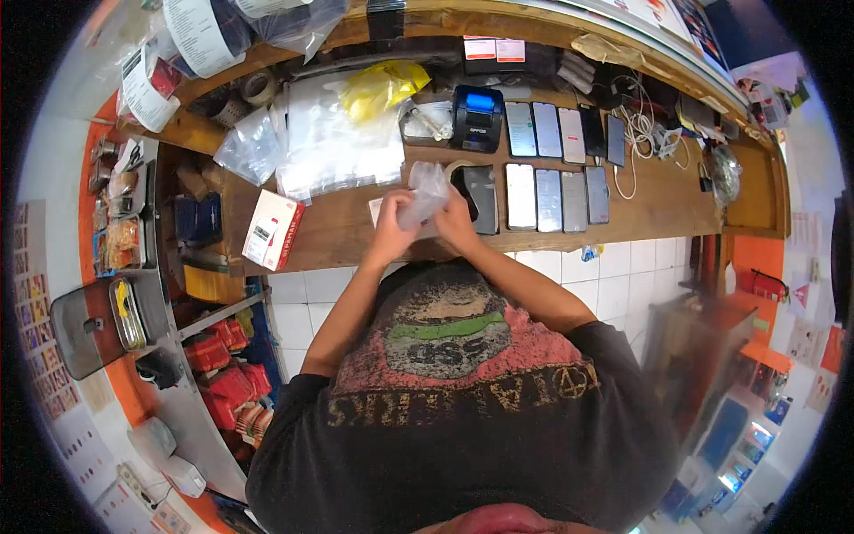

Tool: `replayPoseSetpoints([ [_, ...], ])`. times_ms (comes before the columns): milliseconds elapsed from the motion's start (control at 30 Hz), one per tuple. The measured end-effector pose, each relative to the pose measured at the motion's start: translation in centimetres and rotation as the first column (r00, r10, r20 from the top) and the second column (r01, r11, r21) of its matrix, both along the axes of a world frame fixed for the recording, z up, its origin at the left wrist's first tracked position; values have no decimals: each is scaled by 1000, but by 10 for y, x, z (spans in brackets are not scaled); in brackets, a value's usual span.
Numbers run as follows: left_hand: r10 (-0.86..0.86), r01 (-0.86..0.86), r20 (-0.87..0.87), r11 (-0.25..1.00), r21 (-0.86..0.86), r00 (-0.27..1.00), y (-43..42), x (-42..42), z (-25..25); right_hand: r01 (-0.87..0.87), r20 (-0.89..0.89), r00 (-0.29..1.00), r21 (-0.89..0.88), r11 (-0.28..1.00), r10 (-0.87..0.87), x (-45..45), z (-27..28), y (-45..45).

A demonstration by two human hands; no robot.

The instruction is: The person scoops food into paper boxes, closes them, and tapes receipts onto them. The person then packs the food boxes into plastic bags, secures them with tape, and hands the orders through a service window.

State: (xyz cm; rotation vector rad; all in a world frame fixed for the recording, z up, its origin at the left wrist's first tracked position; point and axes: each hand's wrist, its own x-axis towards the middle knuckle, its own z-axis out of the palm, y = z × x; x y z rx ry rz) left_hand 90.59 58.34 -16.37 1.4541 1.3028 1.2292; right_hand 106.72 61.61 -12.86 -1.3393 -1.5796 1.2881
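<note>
A crumpled piece of translucent plastic wrap [427, 189] is held just above the front part of the wooden table [338, 247]. My left hand [394, 224] grips its left side with curled fingers. On the other side, my right hand [455, 219] has its fingers closed on the wrap too. Whether something lies inside the plastic I cannot make out. Close to my right hand are a dark flat pouch [481, 198] and a roll of tape [457, 169], partly covered. A small pale label or card [374, 209] shows beside my left hand.
A red and white box [273, 230] stands at the front left. Behind my hands lie stacked clear plastic bags [342, 147] and a yellow bag [384, 87]. A black label printer [477, 119] and several phones [549, 201] sit to the right, near a white cable [633, 133].
</note>
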Motion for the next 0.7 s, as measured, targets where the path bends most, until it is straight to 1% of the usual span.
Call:
replayPoseSetpoints([
  [33, -3, 3, 4, 1000, -1, 1000, 0, 9, 13, 19, 41, 999, 147, 989, -26, -3, 5, -1],
  [67, 29, 0, -235, 992, 125, 972, -1, 17, 26, 29, 78, 996, 291, 956, -54, -5, 10, -3],
  [100, 52, 14, -350, 983, 183, 935, -1, 18, 28, -34, 17, 999, 172, 984, 32, -9, 29, -5],
  [133, 88, 29, -455, 969, 243, 886, -1, 18, 27, -33, 17, 999, 170, 985, 31, -8, 33, -6],
  [167, 42, 84, -505, 971, 223, 862, 0, 16, 18, -124, 12, 992, 177, 976, 124, -6, 37, -7],
  [200, -52, 57, -137, 998, 35, 989, 6, 22, -2, -213, 9, 977, 188, 959, 215, -3, 39, -6],
  [233, 8, 51, 426, 990, -128, 905, 13, 28, -22, -210, 11, 977, 191, 959, 212, 5, 40, -5],
  [267, 190, 17, 750, 966, -259, 634, 19, 33, -42, -96, 161, 986, 321, 942, 46, 17, 41, -7],
  [300, 242, 63, 783, 939, -337, 572, 24, 34, -50, -6, 282, 949, 459, 888, -139, 28, 41, -9],
  [333, 265, 92, 812, 928, -362, 521, 25, 35, -47, -7, 284, 948, 459, 888, -140, 37, 33, -8],
  [367, 291, 120, 835, 915, -386, 467, 26, 36, -44, 162, 433, 837, 391, 906, -336, 45, 21, -9],
  [400, 320, 147, 853, 901, -409, 411, 28, 37, -40, 341, 576, 658, 346, 874, -484, 51, 8, -11],
  [433, 217, 11, 717, 954, -298, 663, 23, 37, -37, 347, 580, 655, 341, 874, -485, 57, -2, -13],
  [500, 136, -79, 497, 988, -134, 857, 20, 32, -26, 340, 545, 755, 151, 928, -364, 67, -16, -6],
  [533, 72, -80, 58, 986, 148, 996, 18, 20, -13, 343, 544, 754, 152, 927, -368, 71, -16, -5],
  [567, 118, 50, -395, 919, 391, 911, 15, 14, -3, 352, 511, 783, 105, 930, -354, 74, -16, -6],
  [600, 114, 54, -397, 919, 389, 911, 13, 13, -2, 359, 477, 810, 57, 932, -341, 79, -16, -6],
  [633, 159, -54, -333, 952, 303, 930, 9, 13, -3, 364, 476, 809, 53, 930, -344, 88, -32, -9],
  [667, 210, -156, -271, 966, 207, 939, 9, 13, -5, 420, 194, 897, -101, 902, -397, 98, -50, -9],
  [700, 228, -27, -553, 937, 348, 802, 10, -6, -66, 421, -100, 883, -262, 868, -458, 107, -62, -10],
])
